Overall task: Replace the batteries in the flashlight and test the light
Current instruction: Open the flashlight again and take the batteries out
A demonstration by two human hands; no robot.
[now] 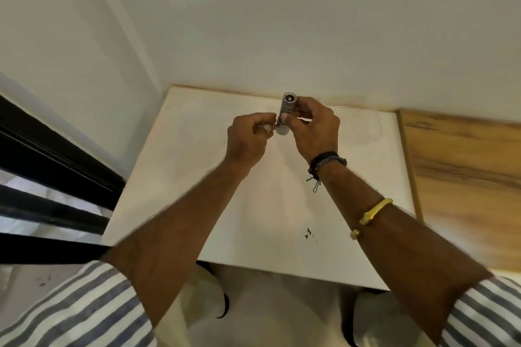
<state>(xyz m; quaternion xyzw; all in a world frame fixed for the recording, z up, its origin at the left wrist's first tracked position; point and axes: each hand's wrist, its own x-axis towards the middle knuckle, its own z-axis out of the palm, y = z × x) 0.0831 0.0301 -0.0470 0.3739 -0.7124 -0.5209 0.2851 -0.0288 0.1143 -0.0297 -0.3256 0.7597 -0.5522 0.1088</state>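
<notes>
A small silver flashlight (288, 105) is held upright above the far part of the white table (253, 205). My right hand (313, 128) grips its ribbed barrel between thumb and fingers. The flashlight's upper end faces the camera and shows a dark round opening. My left hand (249, 139) is curled just left of the barrel's lower end and pinches a small pale part there; what that part is I cannot tell. A white rounded piece (282, 130) shows below the barrel between both hands.
The table stands against a white wall (282, 22). A wooden surface (465, 177) adjoins the table on the right. Dark railing bars (50, 166) run along the left. Small dark flecks (308, 233) lie on the table's near part.
</notes>
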